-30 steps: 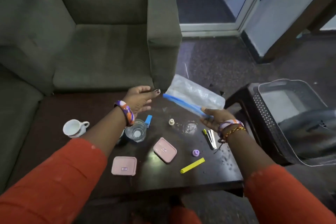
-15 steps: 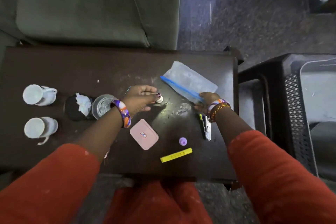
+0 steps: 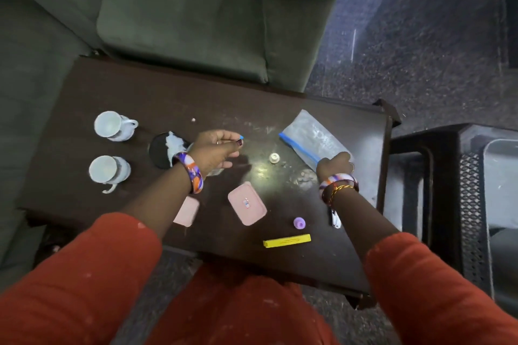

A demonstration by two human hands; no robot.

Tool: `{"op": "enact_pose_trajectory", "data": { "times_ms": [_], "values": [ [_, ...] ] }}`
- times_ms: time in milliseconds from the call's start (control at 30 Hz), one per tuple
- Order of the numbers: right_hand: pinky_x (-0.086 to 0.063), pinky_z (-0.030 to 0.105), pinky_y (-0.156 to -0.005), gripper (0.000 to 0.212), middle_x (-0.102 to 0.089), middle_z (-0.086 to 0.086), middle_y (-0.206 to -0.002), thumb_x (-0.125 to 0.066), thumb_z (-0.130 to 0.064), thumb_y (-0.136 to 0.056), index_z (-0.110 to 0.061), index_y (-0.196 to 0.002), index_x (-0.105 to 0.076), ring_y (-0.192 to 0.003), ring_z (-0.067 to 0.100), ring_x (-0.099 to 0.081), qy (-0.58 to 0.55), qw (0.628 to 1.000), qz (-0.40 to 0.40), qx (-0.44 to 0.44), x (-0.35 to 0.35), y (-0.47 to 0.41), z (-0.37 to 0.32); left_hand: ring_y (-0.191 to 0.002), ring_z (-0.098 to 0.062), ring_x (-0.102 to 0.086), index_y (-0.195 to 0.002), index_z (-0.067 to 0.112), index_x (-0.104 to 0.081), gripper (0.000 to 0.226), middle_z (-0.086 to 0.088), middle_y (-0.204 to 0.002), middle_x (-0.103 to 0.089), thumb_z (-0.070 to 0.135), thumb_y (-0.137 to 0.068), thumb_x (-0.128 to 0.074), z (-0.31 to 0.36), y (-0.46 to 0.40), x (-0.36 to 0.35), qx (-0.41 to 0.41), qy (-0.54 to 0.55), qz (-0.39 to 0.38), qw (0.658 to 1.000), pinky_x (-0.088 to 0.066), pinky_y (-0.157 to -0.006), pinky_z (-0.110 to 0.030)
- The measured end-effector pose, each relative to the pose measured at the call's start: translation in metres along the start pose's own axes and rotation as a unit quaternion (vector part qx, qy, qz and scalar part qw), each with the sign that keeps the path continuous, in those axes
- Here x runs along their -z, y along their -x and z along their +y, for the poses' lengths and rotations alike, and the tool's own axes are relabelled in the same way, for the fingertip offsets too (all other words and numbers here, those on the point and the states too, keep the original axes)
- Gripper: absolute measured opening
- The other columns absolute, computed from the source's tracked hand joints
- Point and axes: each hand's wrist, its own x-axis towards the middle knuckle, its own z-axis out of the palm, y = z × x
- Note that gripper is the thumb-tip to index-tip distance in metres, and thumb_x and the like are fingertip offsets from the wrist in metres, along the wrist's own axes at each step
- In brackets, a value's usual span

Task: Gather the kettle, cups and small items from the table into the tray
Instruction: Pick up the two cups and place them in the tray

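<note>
Barely begun: my left hand (image 3: 215,150) pinches a small blue piece, my right hand (image 3: 335,164) grips the clear blue-zip plastic bag (image 3: 311,140), and two white ceramic cups (image 3: 112,148) wait on the bench (image 3: 157,98).

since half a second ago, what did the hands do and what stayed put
The left hand has left the small white knob, which now lies bare on the table, and has drawn back left, pinching a small blue piece. The right hand still grips the bag by its blue strip. The cups, pink lids, purple cap and yellow strip lie as before.
</note>
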Motion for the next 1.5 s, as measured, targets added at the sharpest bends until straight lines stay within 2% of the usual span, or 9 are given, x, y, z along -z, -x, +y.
{"op": "enact_pose_trajectory", "data": {
  "times_ms": [167,400,533,667,800,1000,1200,1333,1500],
  "values": [
    [-0.036,0.036,-0.096,0.046,-0.046,0.025,-0.131,-0.043,-0.009,-0.09,-0.002,-0.134,-0.038,-0.121,0.04,-0.046,0.032,0.979,-0.008,0.203,-0.061,0.056,-0.042,-0.073,-0.007,-0.056,-0.086,0.02,-0.057,0.012,0.002,-0.082,-0.059,0.009,-0.088,-0.054,-0.025,0.009,0.081,0.002,0.051,0.059,0.997,-0.05,-0.057,-0.017],
    [-0.039,0.031,-0.086,0.043,-0.063,0.026,-0.107,-0.04,-0.011,-0.078,0.004,-0.116,-0.055,-0.098,0.039,-0.061,0.077,0.857,-0.153,0.485,-0.182,0.164,-0.108,-0.051,0.0,-0.06,-0.095,0.004,-0.066,0.013,-0.008,-0.078,-0.062,0.004,-0.084,-0.059,-0.083,-0.006,0.245,0.015,-0.01,0.226,0.974,-0.048,-0.044,-0.013],
    [-0.042,0.035,-0.092,0.054,-0.06,0.02,-0.121,-0.052,-0.027,-0.085,-0.005,-0.133,-0.04,-0.113,0.036,-0.054,0.168,0.847,-0.235,0.447,-0.275,0.193,-0.125,-0.102,-0.027,-0.062,-0.113,0.003,-0.062,0.038,-0.018,-0.117,-0.065,0.019,-0.08,-0.067,-0.109,-0.043,0.311,0.03,-0.109,0.24,0.964,-0.048,-0.094,-0.038],
    [-0.037,0.041,-0.103,0.105,-0.036,0.015,-0.142,-0.067,-0.055,-0.07,-0.009,-0.147,-0.011,-0.129,0.035,-0.038,0.202,0.904,-0.198,0.32,-0.358,0.206,-0.138,-0.127,-0.029,-0.047,-0.136,0.01,-0.042,0.073,-0.015,-0.141,-0.047,0.037,-0.074,-0.071,-0.115,-0.089,0.332,-0.004,-0.182,0.192,0.964,-0.038,-0.108,-0.037],
    [-0.039,0.045,-0.099,0.101,-0.032,0.011,-0.141,-0.068,-0.056,-0.068,-0.015,-0.144,-0.016,-0.128,0.034,-0.034,0.213,0.934,-0.14,0.251,-0.397,0.199,-0.151,-0.137,-0.033,-0.029,-0.144,0.019,-0.024,0.094,-0.02,-0.148,-0.028,0.043,-0.068,-0.073,-0.109,-0.125,0.321,-0.084,-0.354,0.114,0.925,-0.028,-0.111,-0.036],
    [-0.045,0.042,-0.092,0.074,-0.039,0.011,-0.132,-0.069,-0.037,-0.069,-0.02,-0.132,-0.034,-0.123,0.033,-0.037,0.23,0.925,-0.153,0.261,-0.387,0.181,-0.142,-0.126,-0.036,-0.041,-0.136,0.026,-0.034,0.074,-0.014,-0.138,-0.037,0.037,-0.072,-0.07,-0.099,-0.148,0.296,-0.135,-0.515,0.049,0.845,-0.043,-0.098,-0.045],
    [-0.043,0.033,-0.092,0.074,-0.052,0.012,-0.126,-0.071,-0.034,-0.069,-0.011,-0.13,-0.037,-0.116,0.031,-0.048,0.179,0.919,-0.156,0.316,-0.335,0.197,-0.133,-0.11,-0.04,-0.055,-0.124,0.018,-0.048,0.055,-0.018,-0.12,-0.051,0.03,-0.073,-0.067,-0.069,-0.121,0.301,-0.181,-0.48,0.108,0.851,-0.05,-0.089,-0.044],
    [-0.046,0.032,-0.082,0.069,-0.06,0.006,-0.11,-0.076,-0.031,-0.067,-0.01,-0.122,-0.04,-0.103,0.026,-0.059,0.101,0.921,-0.16,0.341,-0.263,0.211,-0.134,-0.115,-0.036,-0.051,-0.123,0.011,-0.045,0.06,-0.015,-0.125,-0.053,0.032,-0.072,-0.07,-0.013,-0.074,0.282,-0.267,-0.449,0.171,0.835,-0.047,-0.088,-0.042],
    [-0.033,0.01,-0.059,0.06,-0.058,-0.004,-0.103,-0.079,-0.033,-0.062,-0.013,-0.11,-0.05,-0.087,0.01,-0.052,0.078,0.905,-0.087,0.408,-0.135,0.215,-0.1,-0.12,-0.034,-0.039,-0.124,0.02,-0.048,0.061,-0.013,-0.129,-0.042,0.024,-0.069,-0.073,0.046,0.007,0.187,-0.404,-0.448,0.121,0.788,-0.047,-0.091,-0.042]
  ]
}}
